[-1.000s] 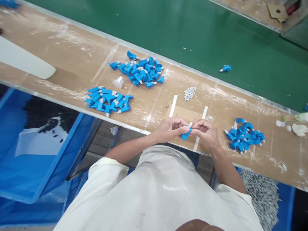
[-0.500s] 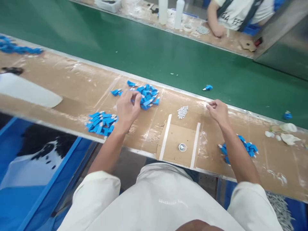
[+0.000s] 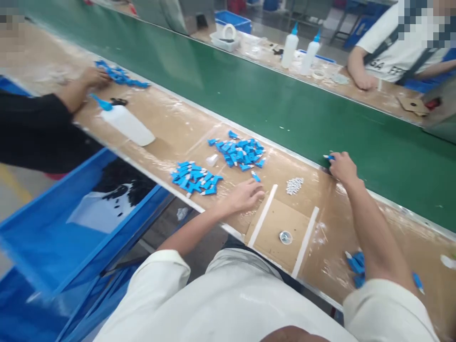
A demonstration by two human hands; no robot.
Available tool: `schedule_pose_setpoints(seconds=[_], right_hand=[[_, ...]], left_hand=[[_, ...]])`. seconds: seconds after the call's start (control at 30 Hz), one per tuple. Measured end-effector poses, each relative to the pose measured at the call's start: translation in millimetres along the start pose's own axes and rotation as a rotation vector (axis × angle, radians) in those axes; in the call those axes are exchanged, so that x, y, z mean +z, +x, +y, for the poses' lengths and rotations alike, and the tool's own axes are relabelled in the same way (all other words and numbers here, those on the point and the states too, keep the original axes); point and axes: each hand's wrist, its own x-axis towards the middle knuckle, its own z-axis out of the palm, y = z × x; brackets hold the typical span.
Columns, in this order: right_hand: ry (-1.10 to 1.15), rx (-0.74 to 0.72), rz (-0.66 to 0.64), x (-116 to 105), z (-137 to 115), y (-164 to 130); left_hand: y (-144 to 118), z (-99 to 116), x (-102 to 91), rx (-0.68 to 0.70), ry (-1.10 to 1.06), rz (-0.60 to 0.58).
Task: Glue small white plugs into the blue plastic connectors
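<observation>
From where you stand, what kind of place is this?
Most likely a factory assembly line: a long green conveyor belt, heaps of identical small blue parts on the workbench, and other workers' hands busy alongside.

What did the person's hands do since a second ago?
Both hands held one blue part together over the cardboard, then split. The left hand went to the far blue pile and is now back on the bench near a loose blue piece. The right hand reached to the green belt's edge, touching a blue part. The piles stayed.
</observation>
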Motion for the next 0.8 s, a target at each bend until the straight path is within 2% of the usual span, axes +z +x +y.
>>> schedule_pose_setpoints(seconds=[0.1,0.13,0.2,0.27,0.33,0.43,0.57,0.67,0.73,0.8], right_hand=[[0.018,0.075,0.042,-11.2,-15.0,-8.5],[0.023,0.145,0.067,-14.6,-19.1,-12.4],[0.090,0.180,0.081,-21.0,-26.0,-22.6],[0.215,0.197,0.101,-27.7,-33.0,-38.8],[0.412,0.231,0.114,-34.2,-42.0,-63.7],[0.713,0.241,0.096,-39.6,-64.5,-114.8],[0.874,0.143,0.118,-39.9,-114.4,-185.6],[0.824,0.051,0.257,-44.3,-151.3,-221.1],[0.739,0.002,0.370,-47.5,-167.3,-234.2],[0.686,-0.010,0.429,-47.8,-175.5,-242.4]], left_hand=[[18.7,-4.3,5.7,0.005,0.021,-0.052],[25.3,-7.0,6.7,-0.011,0.052,-0.047],[35.6,-12.0,6.6,-0.060,0.130,-0.011],[38.1,-12.0,4.9,-0.104,0.170,0.034],[30.9,-3.2,5.1,-0.112,0.127,0.085],[6.7,25.0,12.6,-0.073,-0.113,0.147],[-23.1,70.8,37.0,-0.038,-0.711,0.021],[-29.3,94.0,59.8,-0.107,-1.044,0.025],[-28.9,100.6,71.5,-0.177,-1.142,0.057],[-28.6,102.1,78.2,-0.213,-1.186,0.062]])
